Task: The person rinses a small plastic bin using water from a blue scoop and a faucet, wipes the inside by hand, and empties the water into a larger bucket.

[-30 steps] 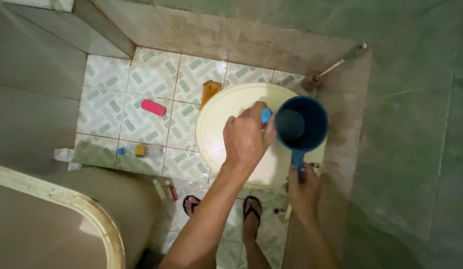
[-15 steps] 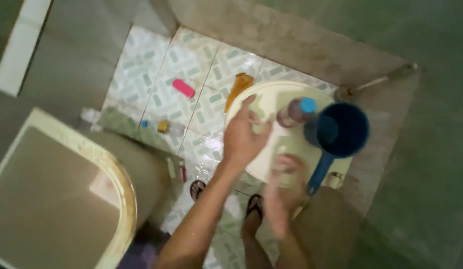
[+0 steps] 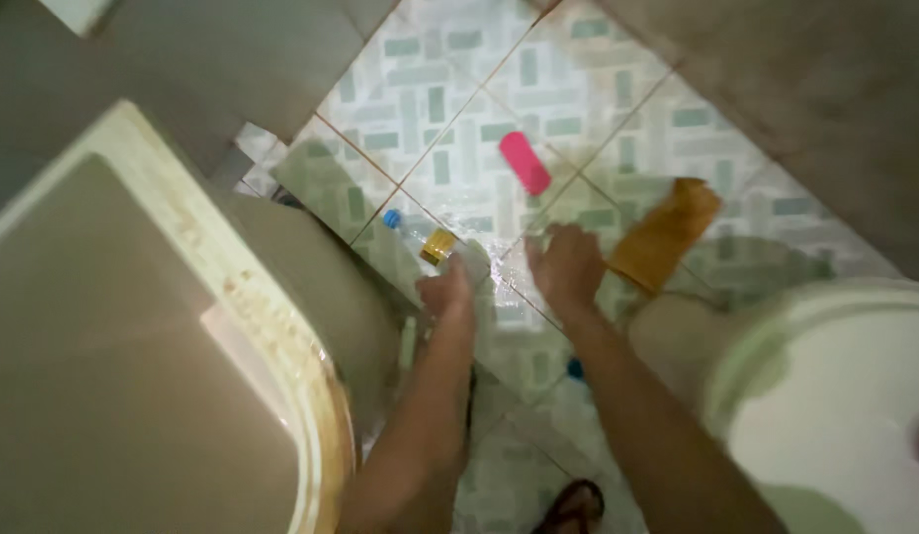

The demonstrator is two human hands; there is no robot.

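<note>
My left hand [image 3: 449, 293] is down at the wet tiled floor, its fingers curled around the base of a small clear bottle [image 3: 430, 240] with a blue cap and a yellow label. The bottle lies on its side, cap pointing away from me. My right hand [image 3: 568, 263] hovers just to the right with spread fingers and holds nothing. An orange cloth-like thing [image 3: 667, 233] lies right beside that hand. A pink oblong object [image 3: 525, 162] rests on the tiles a little farther off.
A large beige tub with a cream rim [image 3: 281, 336] fills the left. A white basin [image 3: 776, 366] stands at the right. Grey walls close in on the patterned floor. A sandalled foot [image 3: 574, 504] shows at the bottom, and a small blue thing [image 3: 575, 369] lies between my arms.
Both hands left the white basin and the blue scoop and dropped to the floor. The left hand closed on the bottle. The view tilted down and left.
</note>
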